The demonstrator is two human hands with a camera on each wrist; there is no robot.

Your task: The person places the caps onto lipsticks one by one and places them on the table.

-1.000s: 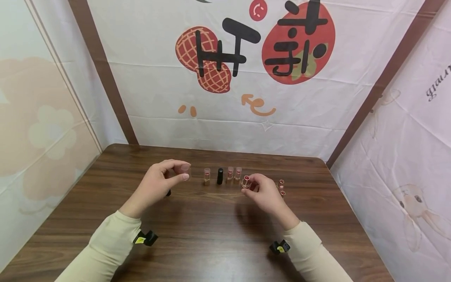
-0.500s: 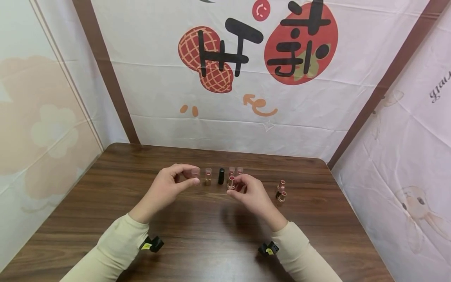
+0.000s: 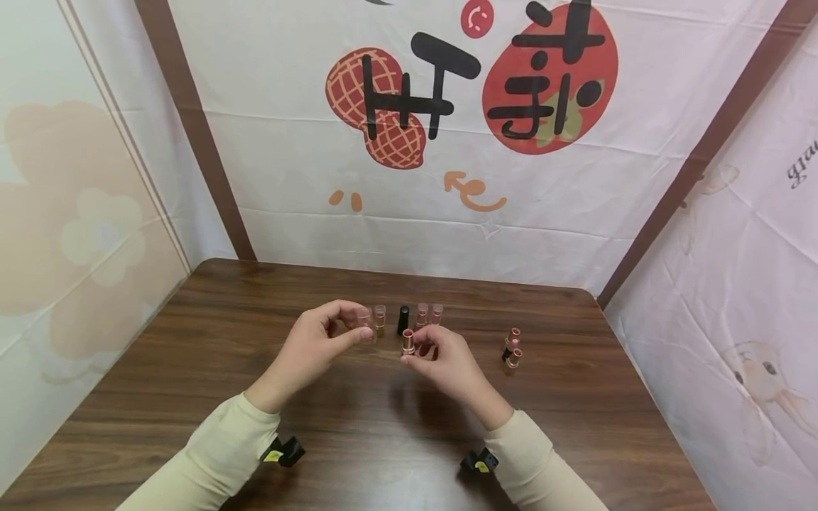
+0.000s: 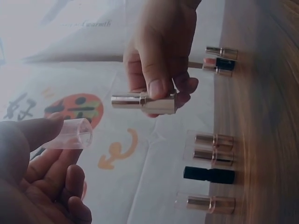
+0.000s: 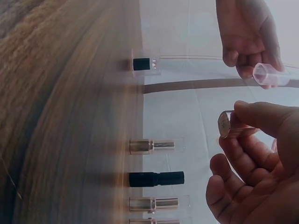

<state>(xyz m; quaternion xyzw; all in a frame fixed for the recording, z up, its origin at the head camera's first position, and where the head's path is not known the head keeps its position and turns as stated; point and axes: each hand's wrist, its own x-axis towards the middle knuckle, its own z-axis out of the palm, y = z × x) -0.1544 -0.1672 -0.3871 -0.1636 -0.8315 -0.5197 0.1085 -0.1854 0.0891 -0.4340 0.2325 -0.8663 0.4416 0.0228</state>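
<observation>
My left hand pinches a clear lipstick cap between thumb and fingers, its mouth facing the other hand. With thumb and fingers, my right hand grips an uncapped gold lipstick, held upright above the table; red shows at its top in the head view. A short gap separates cap and lipstick. Behind the hands stands a row: a gold lipstick with clear cap, a black lipstick tube, and two more clear-capped gold lipsticks, partly behind my right hand in the head view.
To the right, uncapped lipsticks stand close together on the wooden table. In the right wrist view, a black-based lipstick under a clear cap stands on the far left side. A printed cloth hangs behind the table.
My hands have come closer together: the left has moved right with the cap, the right has moved left with the lipstick. The uncapped lipsticks on the right are now more exposed to view.
</observation>
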